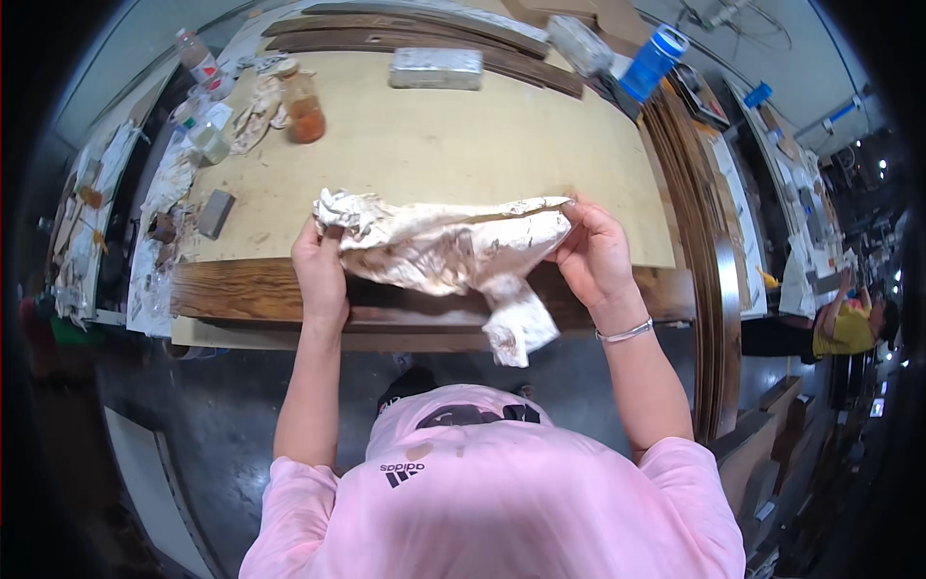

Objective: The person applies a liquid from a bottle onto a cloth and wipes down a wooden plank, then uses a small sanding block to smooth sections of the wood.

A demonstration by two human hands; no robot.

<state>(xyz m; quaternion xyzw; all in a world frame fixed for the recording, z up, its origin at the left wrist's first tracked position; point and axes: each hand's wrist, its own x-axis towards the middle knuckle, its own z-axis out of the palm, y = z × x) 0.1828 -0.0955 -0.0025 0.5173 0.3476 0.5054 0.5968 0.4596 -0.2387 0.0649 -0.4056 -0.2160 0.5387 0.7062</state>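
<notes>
A crumpled, stained white cloth rag (424,241) is stretched between my two hands above the near edge of the table. My left hand (320,270) grips its bunched end. At the other end, my right hand (593,249) pinches a corner between thumb and fingers, and a loose flap hangs down beside it. Below the rag lies a dark brown wooden board (236,291) along the table's front edge, partly hidden by the rag and my hands.
A pale tabletop (502,145) carries a jar of orange-brown liquid (303,111), a grey block (215,213), a wrapped silver-white block (436,69) and a blue bottle (654,63). Brown boards (709,289) line the right side. A person in yellow (837,323) stands far right.
</notes>
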